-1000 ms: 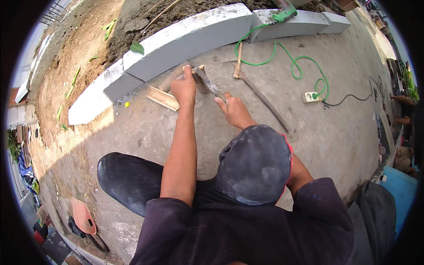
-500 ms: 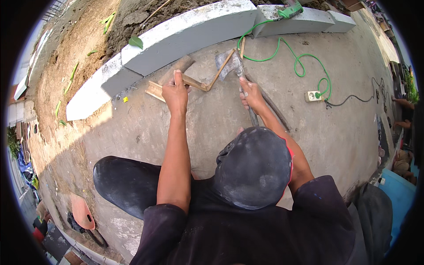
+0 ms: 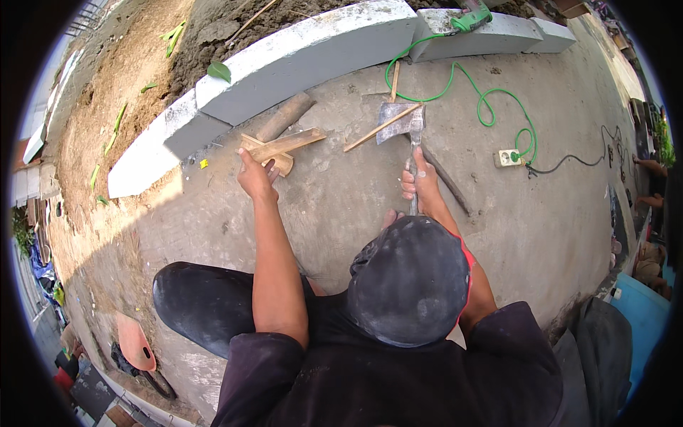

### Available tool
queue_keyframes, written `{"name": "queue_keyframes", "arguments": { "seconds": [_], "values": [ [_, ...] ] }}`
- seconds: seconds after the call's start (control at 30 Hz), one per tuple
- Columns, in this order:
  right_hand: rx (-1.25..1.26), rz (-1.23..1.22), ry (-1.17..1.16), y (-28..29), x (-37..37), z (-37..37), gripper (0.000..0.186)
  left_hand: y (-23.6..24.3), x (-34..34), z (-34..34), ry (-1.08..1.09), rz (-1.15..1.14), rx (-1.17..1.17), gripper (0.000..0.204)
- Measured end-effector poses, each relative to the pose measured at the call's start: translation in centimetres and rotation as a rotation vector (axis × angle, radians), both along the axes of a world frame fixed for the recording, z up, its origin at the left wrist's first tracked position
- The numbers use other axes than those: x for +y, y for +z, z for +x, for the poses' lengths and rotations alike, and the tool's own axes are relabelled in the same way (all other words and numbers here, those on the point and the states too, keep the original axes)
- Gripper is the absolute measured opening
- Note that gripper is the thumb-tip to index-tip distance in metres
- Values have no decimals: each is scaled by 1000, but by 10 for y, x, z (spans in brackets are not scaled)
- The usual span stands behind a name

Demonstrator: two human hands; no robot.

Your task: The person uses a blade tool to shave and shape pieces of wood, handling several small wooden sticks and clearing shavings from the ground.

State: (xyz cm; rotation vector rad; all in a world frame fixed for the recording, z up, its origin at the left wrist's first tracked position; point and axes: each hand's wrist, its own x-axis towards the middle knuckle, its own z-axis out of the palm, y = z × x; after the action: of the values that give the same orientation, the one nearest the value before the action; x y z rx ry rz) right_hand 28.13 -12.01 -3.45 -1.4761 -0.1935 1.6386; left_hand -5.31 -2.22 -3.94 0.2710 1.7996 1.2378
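Note:
My right hand (image 3: 423, 183) is wrapped around the handle of a hatchet (image 3: 398, 122), its broad grey blade pointing away from me. A thin wood strip (image 3: 373, 132) crosses the blade slantwise. To the left, my left hand (image 3: 257, 174) has its fingers apart beside the near end of a split piece of wood (image 3: 288, 144). That piece rests across another split piece (image 3: 284, 165) on the ground. Just behind them lies a round log (image 3: 286, 116). A dark rod (image 3: 447, 182) is on the concrete right of the hatchet.
A low white block wall (image 3: 299, 60) curves along the far side, with soil behind it. On it rests a green power tool (image 3: 471, 18), whose green cord (image 3: 487, 107) runs to a white socket strip (image 3: 506, 158). An orange-handled saw (image 3: 135, 343) lies lower left.
The thin strip has come away from the split piece and now lies over the hatchet blade. My left hand has moved left and let go of the piece. The hatchet has shifted right.

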Motion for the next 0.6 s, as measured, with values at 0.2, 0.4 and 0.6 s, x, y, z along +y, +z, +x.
{"name": "queue_keyframes", "arguments": {
  "seconds": [0.2,0.4,0.6],
  "values": [
    [-751,605,119,48,0,-26,52,61,41,-3,113,213,412,84],
    [-1030,478,502,49,22,-58,54,93,39,-7,181,352,432,79],
    [-1136,243,827,-20,20,-59,59,99,35,0,203,379,412,74]
  ]
}}
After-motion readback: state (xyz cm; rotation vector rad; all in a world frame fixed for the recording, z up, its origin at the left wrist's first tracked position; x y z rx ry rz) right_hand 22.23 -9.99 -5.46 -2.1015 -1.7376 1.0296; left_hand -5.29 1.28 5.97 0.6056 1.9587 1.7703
